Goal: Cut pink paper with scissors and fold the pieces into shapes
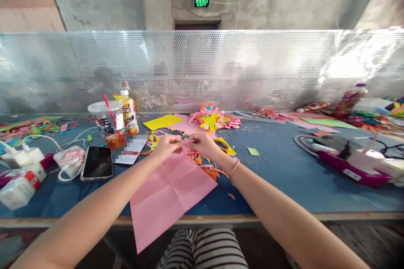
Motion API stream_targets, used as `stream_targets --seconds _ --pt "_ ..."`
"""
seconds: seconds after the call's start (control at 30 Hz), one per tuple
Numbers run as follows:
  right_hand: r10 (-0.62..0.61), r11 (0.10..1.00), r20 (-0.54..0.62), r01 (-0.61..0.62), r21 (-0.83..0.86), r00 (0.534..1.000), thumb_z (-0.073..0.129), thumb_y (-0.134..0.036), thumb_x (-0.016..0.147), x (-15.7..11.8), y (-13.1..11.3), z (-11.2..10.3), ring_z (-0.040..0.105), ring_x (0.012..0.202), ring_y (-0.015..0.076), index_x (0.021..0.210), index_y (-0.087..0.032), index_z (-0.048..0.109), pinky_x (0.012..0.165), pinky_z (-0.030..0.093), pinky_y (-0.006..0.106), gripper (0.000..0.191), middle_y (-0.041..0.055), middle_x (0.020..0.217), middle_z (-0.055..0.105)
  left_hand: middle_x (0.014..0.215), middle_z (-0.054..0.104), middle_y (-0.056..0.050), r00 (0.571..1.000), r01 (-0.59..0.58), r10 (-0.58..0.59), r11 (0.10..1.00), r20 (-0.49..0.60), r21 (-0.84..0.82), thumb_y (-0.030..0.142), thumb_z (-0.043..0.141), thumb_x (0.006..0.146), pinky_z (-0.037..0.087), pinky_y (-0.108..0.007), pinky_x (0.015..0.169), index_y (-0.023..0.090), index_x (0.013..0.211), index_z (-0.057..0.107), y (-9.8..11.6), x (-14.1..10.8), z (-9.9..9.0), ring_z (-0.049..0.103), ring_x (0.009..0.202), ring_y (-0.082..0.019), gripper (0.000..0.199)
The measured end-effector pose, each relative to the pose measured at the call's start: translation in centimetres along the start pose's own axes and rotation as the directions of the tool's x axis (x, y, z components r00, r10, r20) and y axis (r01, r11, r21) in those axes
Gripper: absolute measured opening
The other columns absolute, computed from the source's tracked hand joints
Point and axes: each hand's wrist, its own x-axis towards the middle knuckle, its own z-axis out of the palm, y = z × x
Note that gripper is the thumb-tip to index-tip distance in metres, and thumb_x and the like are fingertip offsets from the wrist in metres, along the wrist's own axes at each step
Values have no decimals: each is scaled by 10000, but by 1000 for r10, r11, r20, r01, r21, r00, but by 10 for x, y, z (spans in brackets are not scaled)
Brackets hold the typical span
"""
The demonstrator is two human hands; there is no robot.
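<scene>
My left hand (169, 146) and my right hand (202, 143) meet over the middle of the table. Their fingertips pinch a small pink paper piece (185, 147) between them; its exact shape is too small to make out. Under my wrists lies a large creased sheet of pink paper (170, 191), one corner hanging over the table's front edge. Just behind my hands sit paper flowers in pink, orange and yellow (212, 121). A yellow paper scrap with a cut-out (225, 146) and orange scraps (212, 173) lie near my right hand.
To the left stand a plastic cup with a red straw (109, 122), a drink bottle (128, 111), a phone (97, 163) and chargers (71, 159). At right are a purple power strip (350, 168) with cables and another bottle (352, 98). A perforated metal screen (268, 63) closes the back.
</scene>
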Motion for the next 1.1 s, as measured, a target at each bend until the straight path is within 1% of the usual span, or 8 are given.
stream_targets --seconds 0.2,0.33,0.5,0.63,0.73,0.87,1.0,1.1 --pt "34 994 36 -37 98 999 583 -311 670 1 -6 -7 498 522 90 656 -130 584 489 390 207 181 -3 568 544 628 618 -41 1000 21 -19 996 16 -91 317 671 601 481 -281 611 156 738 670 1 0 -1 551 558 -124 212" --pt "44 983 66 -55 174 997 572 -322 683 0 -10 -11 493 502 86 692 -124 582 478 395 212 198 -8 549 532 621 613 -34 998 67 -70 978 -5 -197 287 685 582 476 -278 620 151 733 663 6 -1 1 553 568 -120 204" --pt "83 978 49 -91 186 995 563 -315 682 -1 -13 -11 485 477 79 632 -128 540 459 388 207 196 -16 526 512 628 628 -52 993 115 -113 949 22 -293 281 666 606 465 -277 606 129 760 652 7 -1 1 572 571 -130 217" --pt "101 971 57 -111 213 993 559 -313 682 -2 -14 -10 493 478 76 622 -130 539 466 398 203 194 -12 530 524 658 642 -60 993 118 -117 938 24 -327 321 638 639 462 -282 605 129 771 646 7 -1 2 583 579 -137 233" --pt "114 966 61 -125 226 992 556 -318 687 -3 -16 -10 506 490 80 644 -126 557 483 411 207 197 -8 540 535 699 646 -54 996 82 -84 958 6 -274 328 640 636 465 -288 620 142 794 647 6 -1 2 586 608 -141 244" --pt "97 973 59 -107 203 994 554 -321 691 -3 -16 -9 510 498 84 651 -124 564 484 410 208 201 -6 542 535 663 629 -46 999 34 -38 989 -27 -142 314 640 631 467 -283 602 141 791 652 4 -1 1 574 589 -138 235" --pt "82 975 51 -91 203 995 557 -313 688 -2 -16 -8 500 487 79 648 -123 554 471 398 202 194 -8 542 521 631 611 -42 999 29 -33 994 -28 -108 306 599 666 461 -267 577 137 786 647 3 1 1 561 567 -127 213" --pt "64 984 28 -68 162 998 551 -294 687 -3 -18 -8 486 477 76 623 -127 543 458 380 197 179 -14 528 507 657 613 -40 999 21 -23 996 -28 -85 300 588 673 459 -258 586 133 778 639 2 2 1 562 587 -121 204"
